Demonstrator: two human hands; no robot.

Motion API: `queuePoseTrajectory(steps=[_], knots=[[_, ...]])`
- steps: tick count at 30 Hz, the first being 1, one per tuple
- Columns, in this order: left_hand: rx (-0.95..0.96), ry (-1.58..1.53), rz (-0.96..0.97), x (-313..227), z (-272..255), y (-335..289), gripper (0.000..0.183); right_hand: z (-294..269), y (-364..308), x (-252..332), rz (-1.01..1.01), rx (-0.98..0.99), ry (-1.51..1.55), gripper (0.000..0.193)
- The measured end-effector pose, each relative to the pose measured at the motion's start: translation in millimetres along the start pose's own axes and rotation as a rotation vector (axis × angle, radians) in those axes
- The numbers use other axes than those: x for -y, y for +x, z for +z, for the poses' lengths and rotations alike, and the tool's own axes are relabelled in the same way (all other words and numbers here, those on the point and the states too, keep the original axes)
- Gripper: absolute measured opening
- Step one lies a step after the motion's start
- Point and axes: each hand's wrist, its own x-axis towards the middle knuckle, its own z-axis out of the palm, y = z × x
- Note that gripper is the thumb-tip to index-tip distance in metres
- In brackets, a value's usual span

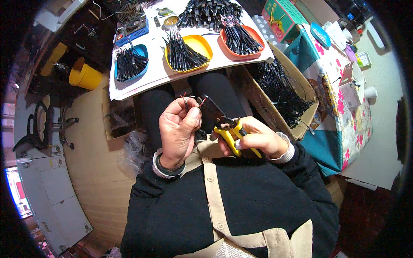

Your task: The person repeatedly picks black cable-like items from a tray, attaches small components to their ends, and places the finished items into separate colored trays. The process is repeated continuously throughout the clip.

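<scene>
My left hand (180,129) is in front of my lap, pinching a thin cable; its red and white wire ends (201,102) stick out by the thumb and fingertips. My right hand (260,137) is closed around the yellow handles of wire-stripping pliers (231,144). Their dark jaws angle up and left toward the left hand. A dark narrow strip lies between the jaws and the wires; whether it is cable or tool I cannot tell. Ahead, a blue bowl (146,56), a yellow bowl (205,48) and an orange bowl (257,38) hold bundles of black cables.
The bowls stand on a white-covered table (133,89) with a large black cable pile (206,13) and a blue device (137,31). At right, a cardboard box (307,114) of black cables adjoins a flower-cloth table (348,124). A yellow bucket (84,74) is at left.
</scene>
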Motion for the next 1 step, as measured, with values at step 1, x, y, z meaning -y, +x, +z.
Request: queuePoseTrajectory(steps=[1], knots=[[0.019,-0.017,0.007,0.4,-1.0,-0.1,0.012,0.4,0.3,0.5,0.002,0.009,0.007,0.053]])
